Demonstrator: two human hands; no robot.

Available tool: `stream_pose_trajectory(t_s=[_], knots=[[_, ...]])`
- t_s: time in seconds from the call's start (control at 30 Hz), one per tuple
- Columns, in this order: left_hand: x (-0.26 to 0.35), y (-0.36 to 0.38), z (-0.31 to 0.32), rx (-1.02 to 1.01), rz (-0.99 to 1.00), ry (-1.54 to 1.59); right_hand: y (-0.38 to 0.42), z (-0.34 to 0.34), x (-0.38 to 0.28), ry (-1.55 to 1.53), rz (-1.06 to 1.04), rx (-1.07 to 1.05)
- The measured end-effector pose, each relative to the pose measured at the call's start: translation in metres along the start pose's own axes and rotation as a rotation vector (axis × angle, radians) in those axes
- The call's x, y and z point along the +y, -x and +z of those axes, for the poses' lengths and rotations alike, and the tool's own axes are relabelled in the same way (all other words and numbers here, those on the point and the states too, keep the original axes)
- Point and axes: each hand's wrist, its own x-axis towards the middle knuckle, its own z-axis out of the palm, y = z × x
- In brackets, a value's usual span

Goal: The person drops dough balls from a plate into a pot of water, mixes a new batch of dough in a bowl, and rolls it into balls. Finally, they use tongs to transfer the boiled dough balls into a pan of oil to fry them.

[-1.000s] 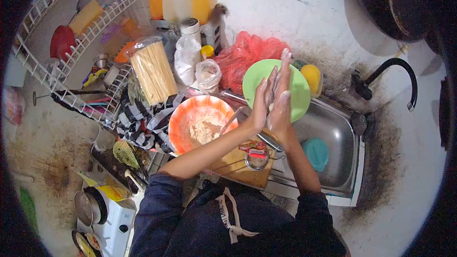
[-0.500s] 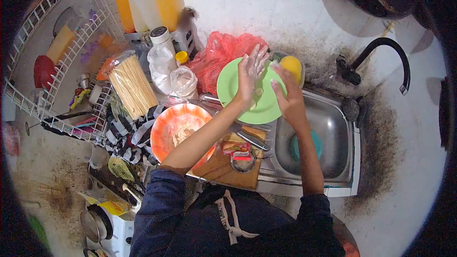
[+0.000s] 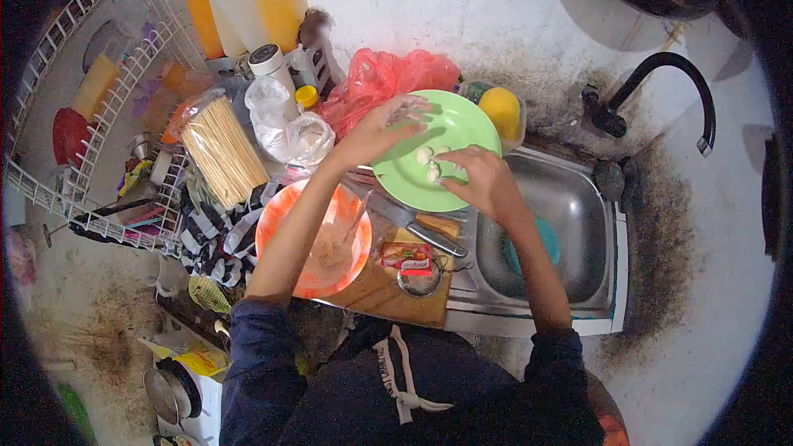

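Note:
A green plate (image 3: 413,186) rests beside the sink with several small white balls of dough (image 3: 424,154) near its middle. Over the plate's left edge is my left hand (image 3: 384,130), its fingers apart and dusted white, holding nothing. My right hand (image 3: 483,182) reaches over the plate's right side, fingertips close around or touching one of the white balls; the contact is partly hidden. Below and left of the plate, partly behind my left forearm, an orange and white bowl (image 3: 359,239) holds pale dough or flour (image 3: 329,254) and a utensil handle.
A knife (image 3: 429,235), red packet (image 3: 415,260) and small round tin lie on a wooden board (image 3: 388,297). The metal sink (image 3: 578,223) with black faucet (image 3: 702,107) is right. Skewers (image 3: 223,153), a red plastic bag (image 3: 388,78) and bottles stand at the back left.
My hands have moved from raised above the plate to lower and wider apart, the left to the left, the right down towards the white balls. More of the plate's middle shows.

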Motion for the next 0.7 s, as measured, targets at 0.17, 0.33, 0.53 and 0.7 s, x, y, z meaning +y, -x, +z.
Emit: stream_pose_trajectory(t_s=[0.17,0.33,0.53,0.7], knots=[[0.004,0.018,-0.003,-0.062,0.065,-0.467,-0.010,0.000,-0.011,0.045,0.121,-0.166],[0.007,0.021,0.005,-0.131,0.124,-1.001,-0.007,0.001,-0.008,0.100,0.074,-0.140],[-0.013,0.016,0.008,-0.089,0.257,-1.065,0.002,0.002,0.005,-0.055,-0.053,-0.035],[-0.005,0.012,0.009,-0.171,0.148,-1.117,-0.001,-0.001,-0.004,-0.065,0.000,-0.044]])
